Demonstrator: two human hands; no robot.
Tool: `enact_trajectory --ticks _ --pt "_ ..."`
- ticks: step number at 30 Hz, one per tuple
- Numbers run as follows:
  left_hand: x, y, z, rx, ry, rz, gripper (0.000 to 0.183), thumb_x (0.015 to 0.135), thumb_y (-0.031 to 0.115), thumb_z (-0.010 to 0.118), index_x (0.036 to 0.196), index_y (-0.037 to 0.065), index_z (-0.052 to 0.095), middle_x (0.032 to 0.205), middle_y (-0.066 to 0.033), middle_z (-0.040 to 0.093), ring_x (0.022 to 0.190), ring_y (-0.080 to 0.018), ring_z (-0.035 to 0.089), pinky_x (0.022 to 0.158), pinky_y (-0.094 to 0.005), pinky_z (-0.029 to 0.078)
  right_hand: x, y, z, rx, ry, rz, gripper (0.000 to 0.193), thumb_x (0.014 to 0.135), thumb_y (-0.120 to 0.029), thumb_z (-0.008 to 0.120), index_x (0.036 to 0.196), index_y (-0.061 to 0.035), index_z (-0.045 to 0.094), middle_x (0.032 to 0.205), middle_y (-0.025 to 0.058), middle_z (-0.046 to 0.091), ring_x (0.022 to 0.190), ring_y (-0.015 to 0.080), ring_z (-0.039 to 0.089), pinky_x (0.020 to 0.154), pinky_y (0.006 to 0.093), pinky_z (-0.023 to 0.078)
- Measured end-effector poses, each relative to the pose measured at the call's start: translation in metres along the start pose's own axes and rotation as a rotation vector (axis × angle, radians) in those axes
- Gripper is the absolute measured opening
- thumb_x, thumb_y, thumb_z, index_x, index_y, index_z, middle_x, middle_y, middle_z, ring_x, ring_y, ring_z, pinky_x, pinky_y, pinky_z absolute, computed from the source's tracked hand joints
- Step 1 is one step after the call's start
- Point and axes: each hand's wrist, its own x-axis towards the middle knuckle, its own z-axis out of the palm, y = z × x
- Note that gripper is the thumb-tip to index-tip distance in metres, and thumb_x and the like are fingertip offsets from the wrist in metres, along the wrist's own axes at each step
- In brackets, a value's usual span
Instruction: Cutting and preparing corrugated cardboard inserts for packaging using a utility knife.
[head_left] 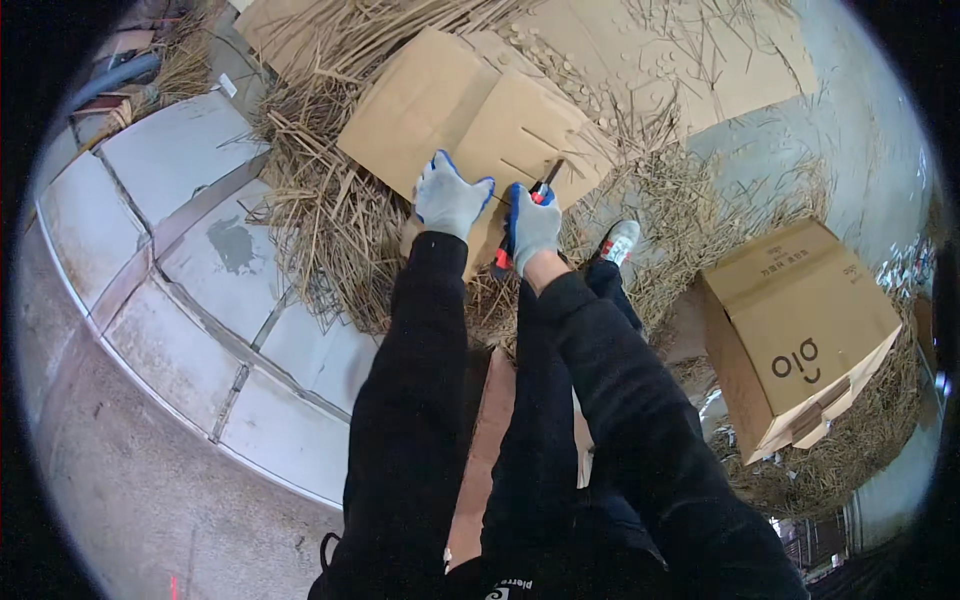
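My left hand, in a pale grey work glove with blue edges, lies on a brown cardboard sheet. Its thumb stands apart from the fingers, and nothing shows in its grasp. Close by on the right, my right hand, gloved alike, is closed around a red-and-black hand tool. A slim dark tip points up and away over the cardboard, while a red end shows below the hand. The glove hides the tool's middle, so its exact kind is unclear. Thin dark lines, slits or stalks, run across the sheet near the tip.
Dry stalks heap around the cardboard, with small round pieces beyond it. A large cardboard box stands at right. White slabs lie at left. My shoe rests among stalks, right of my right hand.
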Motion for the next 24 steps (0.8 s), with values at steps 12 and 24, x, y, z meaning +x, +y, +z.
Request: enact_trajectory --ticks 12,24 --pt "-0.041 -0.001 -0.022 -0.344 -0.208 0.109 0.069 0.063 0.055 0.086 0.105 0.003 0.071 0.098 -0.0211 0.072 0.096 -0.0366 0.069 0.083 -0.0436 0.055 0.01 -0.028 -0.051 0.293 -0.327 0.254 0.008 0.088 -0.012 0.06 0.089 -0.0079 0.054 0.067 0.0033 0.056 0.046 0.0151 0.051 0.043 0.0307 0.043" --pt "-0.223 0.14 -0.11 -0.481 0.099 0.702 0.058 0.065 0.042 0.089 0.099 0.001 0.067 0.083 -0.0188 0.071 0.078 -0.0369 0.071 0.071 -0.0421 0.056 -0.121 -0.147 -0.259 0.457 -0.252 -0.061 0.029 0.092 -0.009 0.057 0.121 -0.0027 0.06 0.077 -0.0009 0.058 0.055 0.0071 0.051 0.048 0.0229 0.041"
